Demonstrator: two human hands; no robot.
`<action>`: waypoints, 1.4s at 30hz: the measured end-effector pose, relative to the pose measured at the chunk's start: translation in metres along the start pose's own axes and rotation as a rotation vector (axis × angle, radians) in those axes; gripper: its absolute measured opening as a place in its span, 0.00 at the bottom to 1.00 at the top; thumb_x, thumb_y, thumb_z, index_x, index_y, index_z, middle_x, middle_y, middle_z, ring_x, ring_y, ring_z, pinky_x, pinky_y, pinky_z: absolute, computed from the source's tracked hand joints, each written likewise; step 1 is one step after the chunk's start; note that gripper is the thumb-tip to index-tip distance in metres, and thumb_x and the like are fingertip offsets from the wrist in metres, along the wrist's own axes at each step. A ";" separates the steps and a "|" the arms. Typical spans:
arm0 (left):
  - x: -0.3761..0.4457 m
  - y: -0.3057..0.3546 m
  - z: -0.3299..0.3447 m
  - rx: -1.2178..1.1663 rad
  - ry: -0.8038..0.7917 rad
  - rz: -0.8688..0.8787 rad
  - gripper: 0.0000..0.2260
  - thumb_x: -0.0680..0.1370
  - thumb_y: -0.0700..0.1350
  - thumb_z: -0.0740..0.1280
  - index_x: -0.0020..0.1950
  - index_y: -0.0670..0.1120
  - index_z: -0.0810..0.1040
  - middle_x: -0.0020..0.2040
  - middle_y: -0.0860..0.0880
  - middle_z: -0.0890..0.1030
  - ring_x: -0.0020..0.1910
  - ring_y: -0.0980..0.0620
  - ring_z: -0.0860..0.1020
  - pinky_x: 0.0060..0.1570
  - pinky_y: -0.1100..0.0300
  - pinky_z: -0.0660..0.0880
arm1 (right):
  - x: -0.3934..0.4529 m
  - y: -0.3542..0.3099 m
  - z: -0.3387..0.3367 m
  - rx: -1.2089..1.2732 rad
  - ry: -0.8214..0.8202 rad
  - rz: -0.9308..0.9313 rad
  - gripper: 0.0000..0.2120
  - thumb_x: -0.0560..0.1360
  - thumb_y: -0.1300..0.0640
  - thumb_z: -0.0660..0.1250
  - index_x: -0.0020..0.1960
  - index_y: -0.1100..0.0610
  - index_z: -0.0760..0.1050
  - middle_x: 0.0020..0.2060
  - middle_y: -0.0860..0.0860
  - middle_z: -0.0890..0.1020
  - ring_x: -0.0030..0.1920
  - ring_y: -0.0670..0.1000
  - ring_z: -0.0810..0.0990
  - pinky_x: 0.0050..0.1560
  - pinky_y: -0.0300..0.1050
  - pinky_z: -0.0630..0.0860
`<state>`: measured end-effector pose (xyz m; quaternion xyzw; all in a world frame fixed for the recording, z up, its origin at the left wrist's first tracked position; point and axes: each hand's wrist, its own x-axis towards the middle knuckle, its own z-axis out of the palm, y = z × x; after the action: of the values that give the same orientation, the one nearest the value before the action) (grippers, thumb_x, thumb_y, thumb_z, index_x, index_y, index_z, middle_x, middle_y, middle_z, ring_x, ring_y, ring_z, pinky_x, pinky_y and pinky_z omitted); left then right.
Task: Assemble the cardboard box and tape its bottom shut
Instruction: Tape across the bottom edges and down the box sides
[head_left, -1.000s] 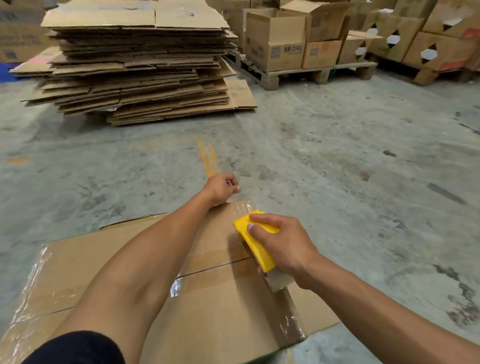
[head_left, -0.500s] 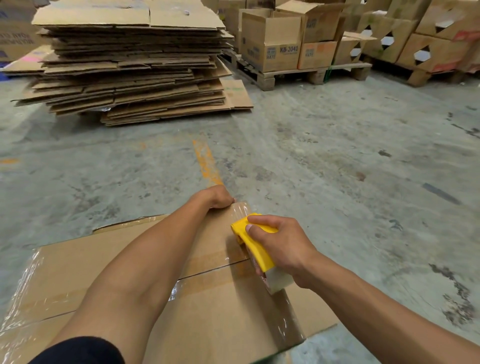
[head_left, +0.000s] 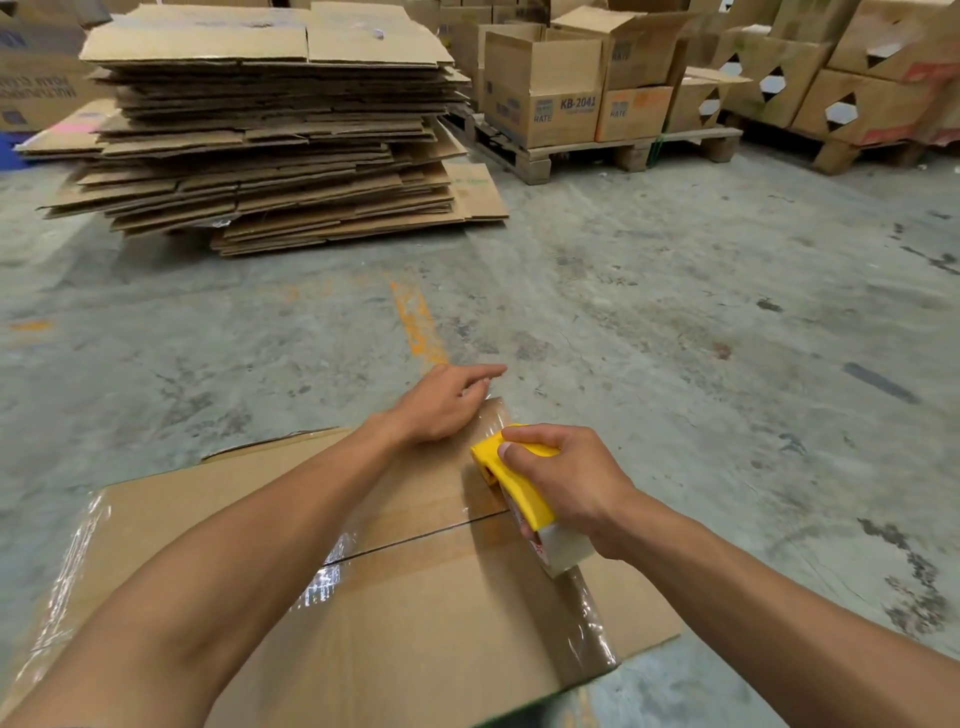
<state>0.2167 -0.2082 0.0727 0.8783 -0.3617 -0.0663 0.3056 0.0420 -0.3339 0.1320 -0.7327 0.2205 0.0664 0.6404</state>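
The cardboard box (head_left: 415, 623) lies in front of me with its flaps closed and facing up, a seam running across the middle. Clear tape (head_left: 582, 618) runs along the right side and shines at the left edge too. My right hand (head_left: 566, 478) grips a yellow tape dispenser (head_left: 514, 473) with a clear roll, pressed on the box top near its far right corner. My left hand (head_left: 447, 402) rests flat on that far corner, fingers stretched out over the edge, holding nothing.
A tall stack of flattened cartons (head_left: 270, 130) lies on the concrete floor ahead at the left. Assembled boxes stand on wooden pallets (head_left: 597, 156) at the back right. An orange painted line (head_left: 418, 327) marks the floor beyond the box.
My left hand has gone from a fist beyond the far corner to fingers stretched flat on it. The dispenser in my right hand has stayed near the far right corner.
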 end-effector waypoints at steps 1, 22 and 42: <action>-0.005 0.003 0.002 0.042 -0.039 0.042 0.24 0.78 0.48 0.51 0.73 0.51 0.71 0.66 0.47 0.78 0.64 0.50 0.77 0.65 0.58 0.70 | 0.000 -0.001 0.001 0.002 -0.001 0.003 0.13 0.75 0.51 0.71 0.58 0.48 0.81 0.45 0.62 0.81 0.23 0.58 0.78 0.24 0.41 0.75; -0.041 -0.004 0.016 0.382 -0.311 0.310 0.34 0.73 0.53 0.41 0.80 0.49 0.52 0.80 0.52 0.52 0.78 0.57 0.49 0.77 0.50 0.47 | -0.133 0.055 -0.027 -0.015 0.048 0.127 0.09 0.76 0.52 0.70 0.56 0.47 0.82 0.50 0.55 0.82 0.22 0.57 0.78 0.26 0.46 0.77; -0.043 0.026 0.050 0.524 -0.413 0.533 0.24 0.83 0.51 0.42 0.80 0.54 0.45 0.80 0.58 0.50 0.79 0.54 0.41 0.76 0.53 0.38 | -0.091 0.052 -0.032 0.077 0.008 0.105 0.09 0.76 0.55 0.71 0.56 0.52 0.82 0.38 0.60 0.78 0.20 0.56 0.75 0.24 0.42 0.74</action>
<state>0.1530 -0.2184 0.0434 0.7702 -0.6345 -0.0654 -0.0003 -0.0665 -0.3474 0.1247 -0.6951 0.2636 0.0884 0.6630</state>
